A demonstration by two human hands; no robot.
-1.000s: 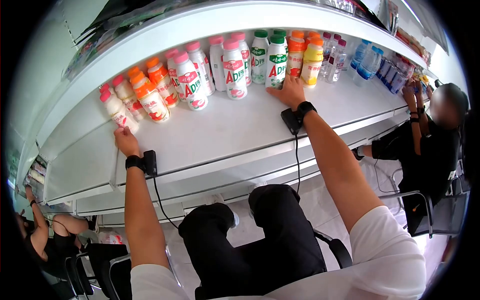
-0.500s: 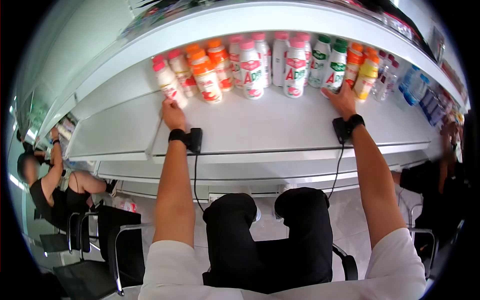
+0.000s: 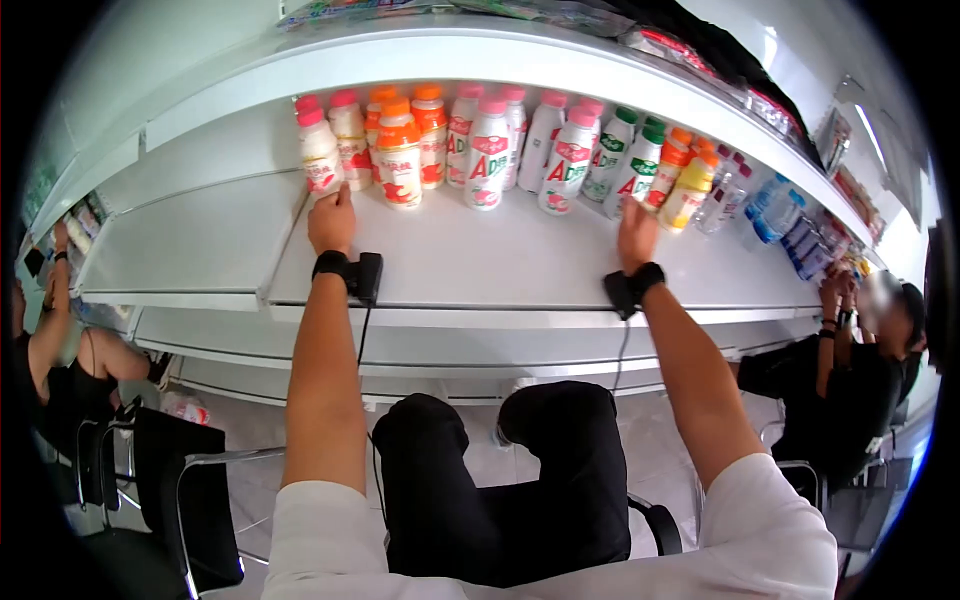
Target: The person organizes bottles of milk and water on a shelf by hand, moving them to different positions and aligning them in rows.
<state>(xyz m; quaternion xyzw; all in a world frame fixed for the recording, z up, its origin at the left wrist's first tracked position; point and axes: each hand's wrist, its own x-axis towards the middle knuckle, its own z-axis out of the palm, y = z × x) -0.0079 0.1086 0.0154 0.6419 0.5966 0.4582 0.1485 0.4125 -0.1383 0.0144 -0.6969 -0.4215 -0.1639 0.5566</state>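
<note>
My left hand is at the left end of a row of drink bottles, its fingers closed round the lower part of a pink-capped bottle. My right hand is at the base of a green-capped bottle, closed on its lower part; its fingertips are partly hidden. Between my hands stand orange-capped bottles and white bottles with pink caps. A yellow bottle stands just right of my right hand. All rest on the white shelf.
An upper shelf edge overhangs the bottles. Farther right are clear blue-capped bottles and small packs. People sit at both sides, one in black on the right. A black chair stands at left. Cables hang from wrist devices.
The view has shifted, so the bottles appear farther left. The pink-capped bottle in my left hand now stands more upright. My right hand has moved lower, in front of the green-capped bottle.
</note>
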